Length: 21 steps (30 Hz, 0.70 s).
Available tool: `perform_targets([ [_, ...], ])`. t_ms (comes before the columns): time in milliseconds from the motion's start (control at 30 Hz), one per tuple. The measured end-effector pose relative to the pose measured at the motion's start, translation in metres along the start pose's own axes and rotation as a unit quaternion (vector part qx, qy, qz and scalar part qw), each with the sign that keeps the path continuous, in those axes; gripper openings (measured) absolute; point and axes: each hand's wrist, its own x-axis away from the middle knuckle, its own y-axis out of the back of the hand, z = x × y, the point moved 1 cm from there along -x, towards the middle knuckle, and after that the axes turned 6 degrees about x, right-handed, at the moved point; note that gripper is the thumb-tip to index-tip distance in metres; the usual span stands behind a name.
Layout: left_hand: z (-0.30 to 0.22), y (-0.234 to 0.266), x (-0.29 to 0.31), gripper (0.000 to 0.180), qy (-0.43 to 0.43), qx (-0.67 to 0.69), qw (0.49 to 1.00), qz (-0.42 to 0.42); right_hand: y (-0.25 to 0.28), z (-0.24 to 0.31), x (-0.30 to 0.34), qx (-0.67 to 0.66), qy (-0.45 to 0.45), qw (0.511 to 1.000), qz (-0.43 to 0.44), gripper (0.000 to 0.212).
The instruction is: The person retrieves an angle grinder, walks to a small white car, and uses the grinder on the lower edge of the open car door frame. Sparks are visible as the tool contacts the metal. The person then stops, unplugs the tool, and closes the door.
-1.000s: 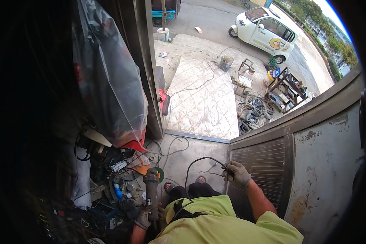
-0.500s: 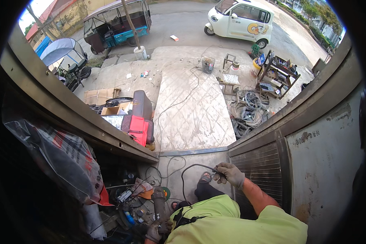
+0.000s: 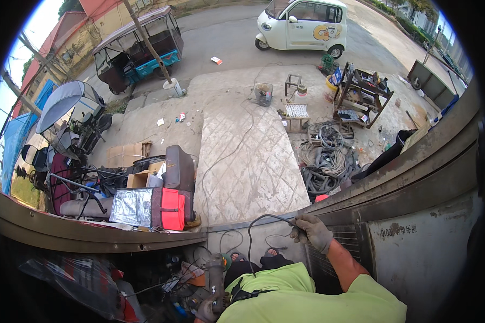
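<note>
My left hand [image 3: 209, 309], in a grey work glove, is closed around the grey body of an angle grinder [image 3: 215, 275]. The grinder stands nearly upright beside my lap, and a green disc [image 3: 227, 261] shows at its head. My right hand [image 3: 313, 232], also gloved, grips a black power cord [image 3: 250, 237]. From that hand the cord arches leftward and drops to my lap. The fingertips of the right glove are bent round the cord, and its end is hard to make out.
A metal door threshold [image 3: 229, 228] crosses in front of my feet. Loose cable lies on the floor, with cluttered tools [image 3: 186, 290] to the left. Outside are a red and grey seat [image 3: 173, 204], coiled hoses [image 3: 328, 156], a tool rack [image 3: 364, 97] and parked vehicles.
My view has shifted toward the doorway, showing more of the outside at left and right. My right hand, still on the cord, sits slightly right and closer to the threshold. The grinder stays in my left.
</note>
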Motion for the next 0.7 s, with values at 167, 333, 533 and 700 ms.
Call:
perform_targets([
  [167, -0.064, -0.04, -0.033, 0.052, 0.029, -0.035, 0.999, 0.007, 0.019, 0.049, -0.007, 0.11, 0.09, 0.987, -0.073, 0.027],
  [333, -0.15, -0.076, -0.084, 0.053, 0.061, 0.007, 0.992, 0.112, 0.019, 0.11, -0.019, -0.019, 0.125, 0.978, -0.165, 0.027],
  [533, -0.253, -0.135, -0.13, 0.052, 0.04, -0.009, 0.993, 0.11, -0.005, 0.174, -0.03, 0.027, 0.166, 0.95, -0.264, 0.025],
  [700, -0.306, -0.181, -0.176, 0.051, 0.009, 0.093, 0.992, 0.079, -0.009, 0.202, -0.054, 0.011, 0.182, 0.936, -0.3, 0.024],
])
